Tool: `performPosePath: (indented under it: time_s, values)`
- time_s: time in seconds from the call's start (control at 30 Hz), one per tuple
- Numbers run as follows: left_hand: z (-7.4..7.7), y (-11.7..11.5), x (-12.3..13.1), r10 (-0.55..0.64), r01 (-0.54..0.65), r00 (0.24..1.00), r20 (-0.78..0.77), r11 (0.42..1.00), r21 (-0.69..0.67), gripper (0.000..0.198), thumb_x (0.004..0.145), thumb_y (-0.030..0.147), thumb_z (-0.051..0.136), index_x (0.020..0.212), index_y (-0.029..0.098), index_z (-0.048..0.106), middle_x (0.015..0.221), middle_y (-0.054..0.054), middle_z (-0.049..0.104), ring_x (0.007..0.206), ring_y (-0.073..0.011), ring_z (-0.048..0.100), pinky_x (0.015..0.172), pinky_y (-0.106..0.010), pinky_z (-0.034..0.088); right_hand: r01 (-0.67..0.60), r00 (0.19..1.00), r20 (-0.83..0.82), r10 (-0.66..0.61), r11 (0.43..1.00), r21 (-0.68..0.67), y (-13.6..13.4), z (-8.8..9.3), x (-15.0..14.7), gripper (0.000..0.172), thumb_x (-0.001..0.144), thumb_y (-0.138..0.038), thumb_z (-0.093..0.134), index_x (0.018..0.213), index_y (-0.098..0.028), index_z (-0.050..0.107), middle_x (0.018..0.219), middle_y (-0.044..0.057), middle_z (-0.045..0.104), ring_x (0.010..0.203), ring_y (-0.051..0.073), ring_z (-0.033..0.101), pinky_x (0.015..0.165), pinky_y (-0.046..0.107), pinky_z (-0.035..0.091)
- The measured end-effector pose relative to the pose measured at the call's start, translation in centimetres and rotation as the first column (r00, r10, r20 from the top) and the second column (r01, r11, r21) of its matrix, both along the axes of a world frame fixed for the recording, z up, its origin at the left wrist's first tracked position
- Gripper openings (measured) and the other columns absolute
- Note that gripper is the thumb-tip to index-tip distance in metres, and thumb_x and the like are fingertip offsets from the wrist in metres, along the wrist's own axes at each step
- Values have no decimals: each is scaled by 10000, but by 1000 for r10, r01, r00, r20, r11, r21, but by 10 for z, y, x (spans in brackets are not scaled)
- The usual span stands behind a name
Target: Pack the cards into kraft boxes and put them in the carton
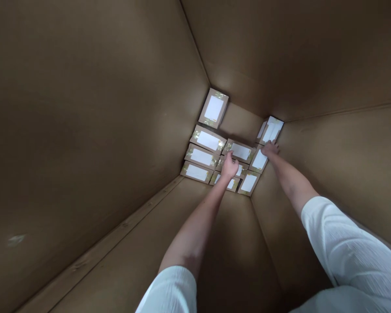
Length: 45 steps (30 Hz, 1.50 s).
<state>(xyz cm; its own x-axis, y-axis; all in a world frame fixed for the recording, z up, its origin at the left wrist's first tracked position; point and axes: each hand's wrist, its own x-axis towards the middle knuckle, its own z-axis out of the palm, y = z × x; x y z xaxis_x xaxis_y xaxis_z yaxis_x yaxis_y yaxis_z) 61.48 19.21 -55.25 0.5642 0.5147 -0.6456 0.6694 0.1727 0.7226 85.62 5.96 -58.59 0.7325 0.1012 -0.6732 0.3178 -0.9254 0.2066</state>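
Observation:
My left hand (230,167) reaches down over the middle column of small brown cartons, its forefinger and thumb apart. It covers part of a middle carton (243,170), and its fingertips are by the near edge of the upper middle carton (239,151). My right hand (270,148) rests with fingers spread at the right-hand column, against the upper end of a carton (258,160) and the lower end of the corner carton (273,129). The cartons carry white labels and shiny tape. Neither hand has a carton lifted.
Tall brown cardboard walls (117,108) enclose the cartons on all sides. Another labelled carton (213,108) sits in the far left corner, with bare cardboard floor (241,121) beside it. Several cartons (200,157) line the left side. A folded seam (124,226) runs along the lower left.

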Motion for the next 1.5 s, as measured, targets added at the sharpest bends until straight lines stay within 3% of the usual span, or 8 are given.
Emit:
performPosePath:
  time_s: [0.17,0.33,0.6,0.77,0.9,1.17,1.33,1.5]
  values:
    - [15,2,6,-16,19,997,-82,999,31,604,920,91,616,1521,135,571,1534,-195,618,1452,-317,602,1290,-456,450,-99,993,-52,101,994,43,24,11,-11,559,1068,-421,548,1559,-153,530,1622,229,425,1483,390,417,1227,556,387]
    - [57,13,18,-70,82,978,-196,995,53,589,924,105,627,1510,132,580,1553,-212,603,1472,-336,586,1295,-478,428,-140,980,-125,154,984,114,49,57,-24,544,1070,-404,523,1551,-150,535,1621,219,450,1476,383,431,1232,551,379]
    - [163,40,14,-128,183,936,-329,973,141,486,927,170,659,1411,212,657,1508,-149,662,1399,-304,629,1233,-421,460,-188,965,-152,216,966,178,70,182,-58,522,1075,-396,495,1534,-156,561,1589,219,528,1473,369,484,1199,509,433]
    - [245,39,-10,-153,227,920,-360,959,171,483,932,209,669,1415,208,664,1493,-163,669,1388,-311,651,1190,-404,482,-222,953,-145,265,940,259,59,269,-86,504,1065,-380,513,1524,-185,588,1584,201,542,1479,356,496,1195,481,448]
    - [300,33,-32,-167,246,939,-299,937,249,493,927,203,674,1418,227,654,1483,-167,681,1404,-318,641,1196,-437,485,-200,958,-133,256,922,331,41,324,-108,497,1043,-364,566,1510,-198,614,1581,198,555,1476,365,508,1205,501,451]
    - [380,4,-75,-218,283,952,-216,895,345,563,927,233,670,1487,221,609,1510,-184,668,1427,-325,625,1208,-460,462,-201,954,-94,283,843,500,-4,396,-154,474,1007,-348,643,1457,-201,651,1480,172,649,1387,324,606,1162,426,483]
    - [433,-39,-98,-198,270,955,-219,886,377,487,970,209,611,1455,173,639,1522,-202,648,1443,-321,605,1227,-452,445,-243,930,-89,357,777,581,-41,434,-170,443,1012,-340,634,1426,-185,667,1449,170,676,1340,301,642,1132,405,497]
    - [480,-86,-117,-94,161,983,-160,866,474,455,987,181,574,1433,181,664,1521,-185,645,1440,-322,604,1241,-453,442,-337,875,-49,482,679,652,-65,471,-177,466,1026,-311,616,1460,-146,656,1451,186,682,1373,286,641,1170,385,474]
